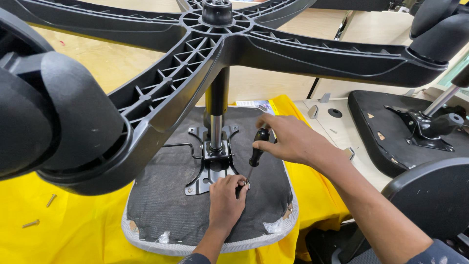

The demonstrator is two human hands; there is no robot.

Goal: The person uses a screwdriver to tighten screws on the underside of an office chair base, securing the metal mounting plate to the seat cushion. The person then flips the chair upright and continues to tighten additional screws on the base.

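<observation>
The screwdriver [256, 151], black-handled and nearly upright, is gripped at its top by the right hand [288, 142], fingers closed around the handle; its tip meets the metal mounting plate [211, 168] just under the left hand [225, 201], whose fingertips pinch narrow around the tip. The plate is fixed to an upturned seat [171, 195], dark fabric underside with a grey mesh rim. Above the hands rises the gas column [217, 115] and black five-arm base [220, 44]. A yellow sheet [58, 230] covers the counter; two loose screws [40, 211] lie well left. A printed leaflet [256, 104] lies beyond the right hand. Another upturned seat [405, 132] sits to the right.
</observation>
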